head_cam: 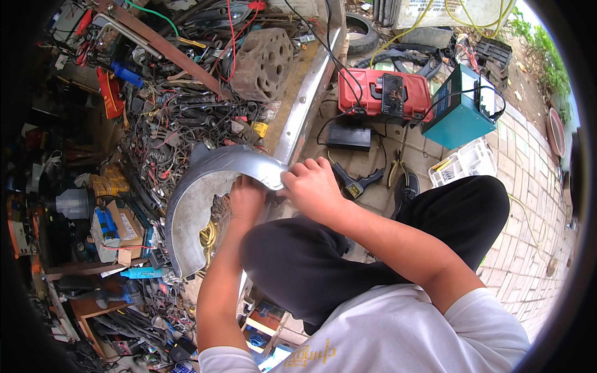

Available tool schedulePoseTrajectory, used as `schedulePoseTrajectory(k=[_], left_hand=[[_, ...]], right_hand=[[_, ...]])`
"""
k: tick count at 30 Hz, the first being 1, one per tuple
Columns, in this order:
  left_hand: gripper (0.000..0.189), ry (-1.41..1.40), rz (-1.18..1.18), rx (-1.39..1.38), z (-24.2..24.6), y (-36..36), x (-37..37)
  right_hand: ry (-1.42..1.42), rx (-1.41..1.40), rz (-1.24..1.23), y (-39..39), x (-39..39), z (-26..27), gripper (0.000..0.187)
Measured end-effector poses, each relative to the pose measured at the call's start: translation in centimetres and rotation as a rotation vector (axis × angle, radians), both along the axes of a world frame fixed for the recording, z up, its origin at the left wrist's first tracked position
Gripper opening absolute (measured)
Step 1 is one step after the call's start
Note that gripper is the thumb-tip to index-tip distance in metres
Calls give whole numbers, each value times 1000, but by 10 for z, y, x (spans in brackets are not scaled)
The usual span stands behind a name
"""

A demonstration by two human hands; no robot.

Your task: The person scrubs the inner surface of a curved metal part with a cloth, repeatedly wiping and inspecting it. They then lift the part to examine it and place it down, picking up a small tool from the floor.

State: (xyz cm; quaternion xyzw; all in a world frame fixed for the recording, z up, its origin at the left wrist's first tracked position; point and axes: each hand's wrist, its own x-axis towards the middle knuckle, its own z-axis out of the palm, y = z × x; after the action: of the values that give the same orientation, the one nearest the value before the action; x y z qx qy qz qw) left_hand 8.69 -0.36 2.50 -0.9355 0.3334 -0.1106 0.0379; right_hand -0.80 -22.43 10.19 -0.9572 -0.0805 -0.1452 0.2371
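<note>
A curved silver-grey fender (184, 200), likely from a scooter or motorcycle, is held up in front of my knees. It has a ragged broken inner edge and scuffs on its outer face. My right hand (312, 184) grips its right end, thumb and fingers on either side of the rim. My left hand (247, 198) reaches inside the curve and holds the lower edge near that same end. The left fingertips are hidden behind the fender. Just beyond my right hand, a gun-shaped hand tool (357, 182) lies on the paving.
Behind the hand tool lies a black power box (349, 137). Pliers (397, 170) rest beside my shoe. A smartphone (392, 95) leans on a red toolbox (415, 91). Nearby are a teal battery box (459, 112) and a parts organizer (466, 163). Leftward, loose tools and wires surround a rusty metal block (261, 65).
</note>
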Motion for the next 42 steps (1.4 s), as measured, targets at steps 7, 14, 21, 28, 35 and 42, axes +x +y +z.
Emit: schedulePoseTrajectory(k=[7, 14, 21, 28, 35, 42], left_hand=[[24, 187, -96, -194, 18, 10, 9], [23, 261, 55, -331, 12, 9, 13], [26, 511, 277, -333, 19, 5, 30], [33, 458, 65, -512, 15, 5, 47], [25, 562, 352, -516, 21, 4, 21], [20, 363, 213, -662, 2, 1, -13]], right_hand=[[4, 7, 0, 0, 0, 0, 27], [8, 3, -4, 1, -1, 0, 27], [-2, -2, -3, 1, -1, 1, 28], [11, -11, -8, 2, 0, 1, 28], [-24, -7, -14, 3, -1, 1, 27], [-7, -9, -16, 4, -2, -1, 28]])
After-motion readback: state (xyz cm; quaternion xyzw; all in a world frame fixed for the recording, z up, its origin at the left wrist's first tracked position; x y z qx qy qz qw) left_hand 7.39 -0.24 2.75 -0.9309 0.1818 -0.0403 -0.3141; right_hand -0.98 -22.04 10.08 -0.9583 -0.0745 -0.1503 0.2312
